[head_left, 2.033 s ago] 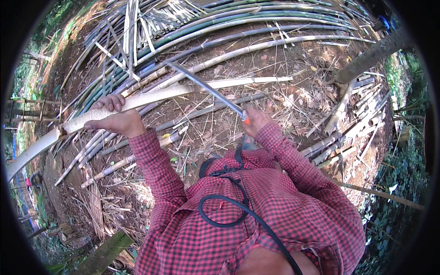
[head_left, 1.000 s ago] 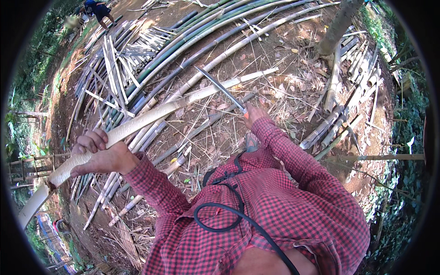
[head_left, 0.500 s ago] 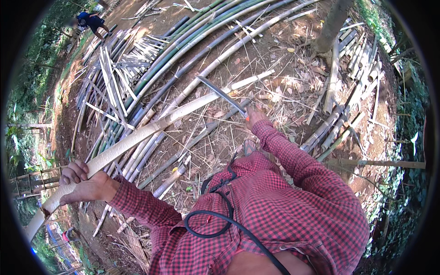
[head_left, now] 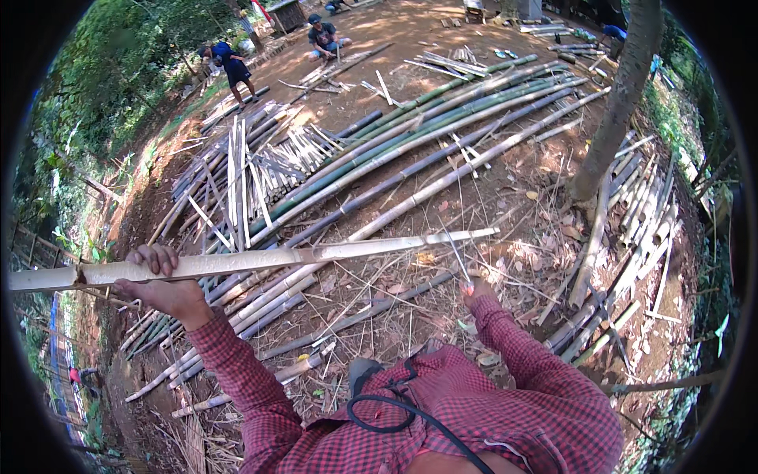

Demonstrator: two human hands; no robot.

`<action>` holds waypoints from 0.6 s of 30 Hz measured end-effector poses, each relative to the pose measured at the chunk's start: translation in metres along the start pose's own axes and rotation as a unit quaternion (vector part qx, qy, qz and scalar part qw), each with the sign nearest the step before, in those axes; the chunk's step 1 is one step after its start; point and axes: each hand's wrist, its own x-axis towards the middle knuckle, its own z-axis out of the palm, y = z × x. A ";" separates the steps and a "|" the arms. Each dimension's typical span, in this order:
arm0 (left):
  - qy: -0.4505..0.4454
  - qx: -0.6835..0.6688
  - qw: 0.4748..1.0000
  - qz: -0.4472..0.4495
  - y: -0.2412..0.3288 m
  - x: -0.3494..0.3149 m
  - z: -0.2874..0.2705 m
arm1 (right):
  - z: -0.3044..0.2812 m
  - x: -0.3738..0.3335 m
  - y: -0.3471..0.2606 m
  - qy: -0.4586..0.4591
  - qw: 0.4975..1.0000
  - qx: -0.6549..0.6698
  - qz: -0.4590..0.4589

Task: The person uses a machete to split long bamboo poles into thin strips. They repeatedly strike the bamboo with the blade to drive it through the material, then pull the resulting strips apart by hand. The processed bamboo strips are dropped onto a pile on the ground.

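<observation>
My left hand (head_left: 167, 291) is closed round a long split bamboo strip (head_left: 237, 263), its thumb below and its fingers over the top edge. The strip's pale inner face shows, and it stretches nearly level across the view, from beyond my hand at the left to a narrow end at the right. My right hand (head_left: 478, 292) is wrapped round the handle of a machete, most of which the fingers hide. The thin blade (head_left: 456, 254) points up and away, its upper part by the strip's narrow end. Whether blade and strip touch, I cannot tell.
Long bamboo poles (head_left: 426, 204) lie on the ground ahead, with a heap of split pieces (head_left: 276, 170) to their left. A tree trunk (head_left: 620, 103) and more cut bamboo (head_left: 647, 197) are at the right. Other people (head_left: 324, 38) are farther off.
The view has tilted up, showing more ground and people beyond. The strip has swung from slanting to nearly level. The machete has shifted from across the strip's middle toward its narrow end.
</observation>
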 end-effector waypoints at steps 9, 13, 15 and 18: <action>0.008 -0.029 0.999 0.029 -0.033 0.013 0.058 | 0.018 0.015 -0.030 0.003 0.993 -0.047 -0.112; 0.036 -0.049 0.998 0.036 -0.033 0.033 0.027 | -0.001 -0.007 -0.075 -0.012 0.996 -0.020 -0.080; 0.028 -0.040 0.998 0.034 -0.035 0.040 0.025 | -0.002 -0.012 -0.082 -0.006 0.989 -0.057 -0.134; 0.017 -0.057 0.998 0.027 -0.042 0.055 0.041 | 0.023 0.030 -0.050 0.003 0.998 -0.050 -0.022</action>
